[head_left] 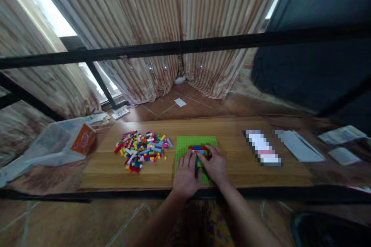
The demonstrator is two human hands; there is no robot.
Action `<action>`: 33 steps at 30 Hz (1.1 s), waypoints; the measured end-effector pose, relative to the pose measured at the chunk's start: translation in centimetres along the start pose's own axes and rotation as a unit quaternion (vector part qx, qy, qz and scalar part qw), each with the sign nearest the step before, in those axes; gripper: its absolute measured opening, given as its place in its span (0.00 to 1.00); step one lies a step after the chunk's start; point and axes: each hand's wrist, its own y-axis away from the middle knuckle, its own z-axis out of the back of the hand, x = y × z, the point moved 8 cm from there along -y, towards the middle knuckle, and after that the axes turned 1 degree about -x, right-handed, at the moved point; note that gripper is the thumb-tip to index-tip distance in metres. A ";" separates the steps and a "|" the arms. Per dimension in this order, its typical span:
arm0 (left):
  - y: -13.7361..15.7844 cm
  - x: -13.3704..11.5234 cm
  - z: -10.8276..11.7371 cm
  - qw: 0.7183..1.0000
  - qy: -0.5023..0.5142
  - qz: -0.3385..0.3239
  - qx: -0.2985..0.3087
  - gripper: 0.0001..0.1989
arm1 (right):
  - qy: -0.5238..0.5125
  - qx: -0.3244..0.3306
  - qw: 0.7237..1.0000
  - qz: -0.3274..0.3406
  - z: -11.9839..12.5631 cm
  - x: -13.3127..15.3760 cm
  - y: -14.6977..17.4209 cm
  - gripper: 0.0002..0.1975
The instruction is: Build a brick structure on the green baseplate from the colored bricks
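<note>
A bright green baseplate [181, 143] lies on the wooden board in front of me. Red and blue building bricks [197, 148] form a low block near its middle, partly hidden under my fingers. My left hand [186, 172] rests over the left side of the plate, fingers stretched towards the bricks and thumb apart. From the right, my right hand [216, 164] closes on the bricks, its thumb on the near side and its fingers at the far right end. Whether a small loose brick is between the fingers cannot be made out.
A heap of loose coloured bricks [142, 149] spreads over the left of the wooden board [232, 135]. Left of it lies a plastic bag [62, 139] with an orange packet [84, 139]. A blurred-out white item [263, 148] and papers [303, 146] lie right. A dark bar crosses behind.
</note>
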 end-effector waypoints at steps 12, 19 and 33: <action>0.0 0.1 0.4 1.000 0.019 0.024 0.005 0.28 | -0.021 -0.003 1.000 -0.003 -0.1 -0.1 0.1 0.24; 0.2 0.2 0.3 0.999 0.045 0.028 -0.003 0.29 | -0.031 0.007 0.999 0.000 -0.3 -0.4 0.2 0.21; 0.4 1.2 0.6 0.979 0.182 0.083 -0.046 0.43 | -0.038 0.029 0.999 -0.009 -0.1 -0.8 0.1 0.24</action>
